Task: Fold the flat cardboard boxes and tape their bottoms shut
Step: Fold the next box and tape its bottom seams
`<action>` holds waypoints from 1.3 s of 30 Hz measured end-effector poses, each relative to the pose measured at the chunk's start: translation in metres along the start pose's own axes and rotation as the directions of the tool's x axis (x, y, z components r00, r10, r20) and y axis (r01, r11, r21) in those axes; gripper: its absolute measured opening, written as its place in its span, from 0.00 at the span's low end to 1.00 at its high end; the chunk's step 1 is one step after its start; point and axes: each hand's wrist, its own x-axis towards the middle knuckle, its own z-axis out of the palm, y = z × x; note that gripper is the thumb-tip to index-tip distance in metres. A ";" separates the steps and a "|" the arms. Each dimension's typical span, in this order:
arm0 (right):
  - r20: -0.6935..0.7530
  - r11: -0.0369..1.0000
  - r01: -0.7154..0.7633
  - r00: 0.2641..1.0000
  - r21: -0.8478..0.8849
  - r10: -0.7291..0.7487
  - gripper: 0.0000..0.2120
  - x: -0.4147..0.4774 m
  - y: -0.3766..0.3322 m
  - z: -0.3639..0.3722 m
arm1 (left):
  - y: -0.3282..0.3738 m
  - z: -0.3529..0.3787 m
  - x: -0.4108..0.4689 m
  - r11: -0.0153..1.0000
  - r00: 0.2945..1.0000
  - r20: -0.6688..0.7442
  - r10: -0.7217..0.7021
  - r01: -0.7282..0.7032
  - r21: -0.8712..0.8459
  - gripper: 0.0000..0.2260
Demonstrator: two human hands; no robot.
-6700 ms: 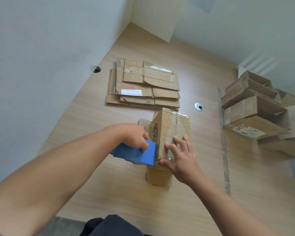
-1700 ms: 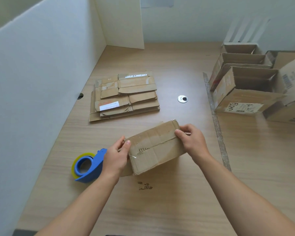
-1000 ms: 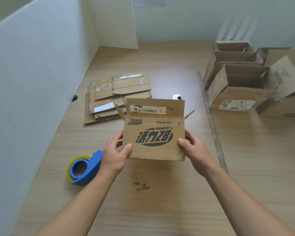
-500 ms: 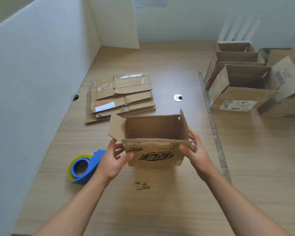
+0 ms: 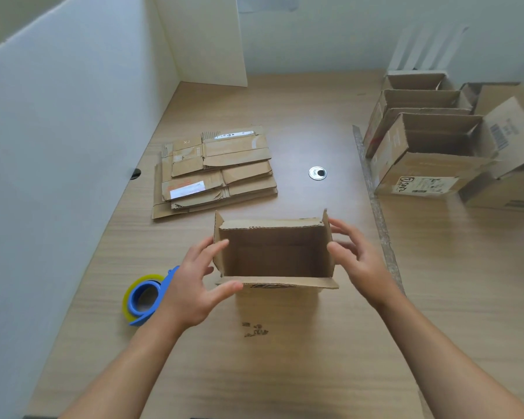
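Head view: an upright brown cardboard box (image 5: 273,252), flaps open, is flanked on the wooden table (image 5: 285,373) by the left hand (image 5: 191,285) and right hand (image 5: 360,261), fingers spread, clamped on nothing. Lifted by a loose flap, it could be tipped. A blue tape dispenser (image 5: 146,297) lies beside the left wrist; stacked flat cartons (image 5: 215,173) are seen beyond, finished boxes (image 5: 430,152) to the right.

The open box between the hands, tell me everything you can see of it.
The open box is plain brown corrugated cardboard, ragged at the edges. It stands upright on the wooden table, mouth up and empty, side flaps raised, near flap folded outward over dark print. The left hand touches its left side, the right hand its right.
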 end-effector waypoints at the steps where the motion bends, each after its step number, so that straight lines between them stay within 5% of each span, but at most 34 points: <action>1: 0.007 0.999 0.000 1.000 -0.032 0.000 0.26 0.005 -0.003 -0.002 | -0.001 -0.001 -0.001 0.999 1.000 0.017 0.013 -0.014 0.046 0.34; 9: 0.100 0.911 0.027 0.995 -0.412 0.016 0.27 0.050 -0.024 -0.012 | -0.005 -0.001 -0.002 0.978 0.997 -0.015 0.070 -0.066 0.197 0.37; 13: 0.051 0.820 0.050 0.998 -0.571 -0.025 0.13 0.070 -0.036 -0.004 | 0.001 0.005 0.000 0.973 0.987 -0.096 0.128 -0.107 0.204 0.26; 18: 0.004 0.780 0.034 0.999 -0.625 -0.041 0.12 0.082 -0.038 0.000 | -0.007 0.006 -0.004 0.972 0.974 -0.147 0.171 -0.143 0.186 0.18; 24: -0.103 0.845 0.008 0.992 -0.534 -0.074 0.12 0.072 -0.030 0.016 | -0.004 0.014 -0.004 0.987 0.985 -0.104 0.136 -0.127 0.095 0.22; 29: -0.193 0.961 -0.074 0.981 -0.265 0.022 0.12 0.060 -0.014 0.010 | 0.001 0.022 0.002 1.000 0.992 -0.124 0.004 -0.002 0.017 0.31; 39: -0.152 0.988 -0.063 0.985 0.144 0.085 0.12 0.027 0.002 -0.012 | -0.014 0.014 -0.005 0.984 0.986 -0.109 -0.123 0.107 -0.140 0.41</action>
